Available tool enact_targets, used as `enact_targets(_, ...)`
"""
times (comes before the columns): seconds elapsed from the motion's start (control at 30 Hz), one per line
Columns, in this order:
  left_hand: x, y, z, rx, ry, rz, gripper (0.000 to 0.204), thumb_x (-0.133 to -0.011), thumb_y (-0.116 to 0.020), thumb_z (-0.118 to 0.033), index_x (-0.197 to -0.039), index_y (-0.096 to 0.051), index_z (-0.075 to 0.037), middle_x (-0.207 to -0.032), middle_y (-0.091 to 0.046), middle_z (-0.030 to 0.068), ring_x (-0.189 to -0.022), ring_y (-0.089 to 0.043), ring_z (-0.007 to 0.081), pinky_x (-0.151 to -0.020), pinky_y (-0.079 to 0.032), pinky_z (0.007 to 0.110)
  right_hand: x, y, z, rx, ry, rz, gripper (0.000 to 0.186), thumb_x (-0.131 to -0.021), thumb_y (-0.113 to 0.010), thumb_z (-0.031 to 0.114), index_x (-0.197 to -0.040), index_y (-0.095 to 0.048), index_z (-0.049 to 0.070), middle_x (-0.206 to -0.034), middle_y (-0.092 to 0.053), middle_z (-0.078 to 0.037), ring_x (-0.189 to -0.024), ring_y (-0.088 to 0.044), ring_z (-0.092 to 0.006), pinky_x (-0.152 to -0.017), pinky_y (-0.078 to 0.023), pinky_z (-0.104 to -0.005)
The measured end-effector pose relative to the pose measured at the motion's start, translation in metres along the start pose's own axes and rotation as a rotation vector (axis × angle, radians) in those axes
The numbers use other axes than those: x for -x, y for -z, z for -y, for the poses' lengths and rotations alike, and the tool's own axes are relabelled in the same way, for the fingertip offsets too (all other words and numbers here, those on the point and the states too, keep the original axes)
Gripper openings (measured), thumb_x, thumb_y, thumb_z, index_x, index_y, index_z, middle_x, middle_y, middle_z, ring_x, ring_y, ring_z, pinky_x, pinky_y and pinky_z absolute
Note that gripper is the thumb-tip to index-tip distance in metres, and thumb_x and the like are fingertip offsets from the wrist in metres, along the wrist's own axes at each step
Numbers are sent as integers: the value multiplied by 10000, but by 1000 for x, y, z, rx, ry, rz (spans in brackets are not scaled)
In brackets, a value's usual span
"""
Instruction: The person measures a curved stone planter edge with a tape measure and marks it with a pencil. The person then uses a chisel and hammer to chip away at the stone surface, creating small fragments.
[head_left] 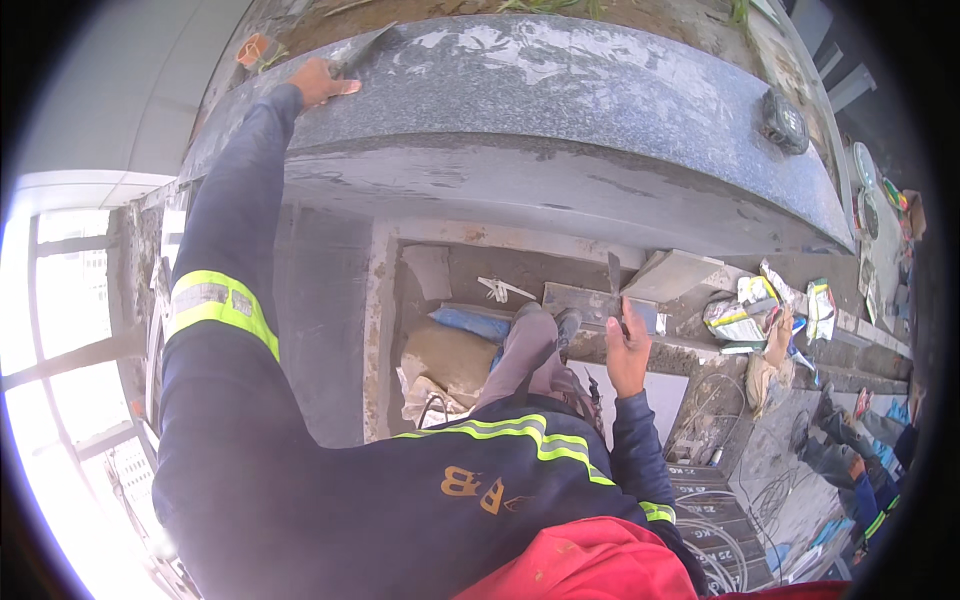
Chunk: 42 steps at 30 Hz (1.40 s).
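Note:
A long speckled grey stone slab [600,110] runs across the top, with pale smears on its surface. My left hand [318,82] reaches out to the slab's left part, fingers closed round a dark flat-bladed scraper [368,55] that lies low against the stone. Lower right of the middle, in front of my body and away from the slab, my right hand [628,352] is closed round a narrow putty knife [614,272], its blade pointing up in the picture. The knife's handle is mostly hidden in the fingers.
A black tape measure [784,122] sits near the slab's right end. An orange object [258,50] lies by its far left edge. Below are a full sack [445,362], torn bags [745,318], a loose tile [672,275] and cables [715,535]. Another person [850,470] works at far right.

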<state>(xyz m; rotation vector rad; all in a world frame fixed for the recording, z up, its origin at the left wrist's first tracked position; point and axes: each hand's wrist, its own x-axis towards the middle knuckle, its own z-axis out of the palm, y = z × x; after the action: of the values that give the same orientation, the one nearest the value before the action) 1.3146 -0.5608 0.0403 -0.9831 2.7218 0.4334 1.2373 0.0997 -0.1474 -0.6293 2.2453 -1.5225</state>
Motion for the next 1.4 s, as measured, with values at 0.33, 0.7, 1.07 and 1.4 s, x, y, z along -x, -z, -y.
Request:
enact_targets(0.33,255,-107,-232,535,-326,-486,522,-983,-602,-384,-1228,-475,60,-955,-645,312,-913,-662,468,-805,-490,516,20,70,80,-560,-297,-150,480,-1066,-497,218,-1502,-471,20,-1102,-652,-85,-684,-542,-94,-524,-433,-233)
enact_targets(0.7,325,-233,-357,1000,-464,18,554,-1048,-519,-356,-1349,-522,109,-1151,-662,329,-1073,-633,487,-930,-501,488,21,49,159,-477,-60,-186,493,-1088,-466,146,-1554,-388,4,-795,-486,26,-583,-397,-21,-465,-305,-206)
enact_targets(1.07,318,-256,-397,921,-616,160,538,-1035,-544,-351,-1364,-548,75,-1213,-649,318,-1118,-626,479,-950,-501,479,91,81,101,-502,-164,-369,506,-1087,-490,146,-1562,-375,11,-668,-378,69,-537,-336,-19,-441,-282,-209)
enact_targets(1.4,284,-278,-498,697,-742,562,491,-1035,-554,-331,-1329,-588,60,-1165,-683,301,-1090,-679,430,-939,-520,417,176,133,86,-488,-227,-762,473,-1078,-534,173,-1507,-458,-11,-1121,-643,-98,-624,-484,-79,-519,-398,-242)
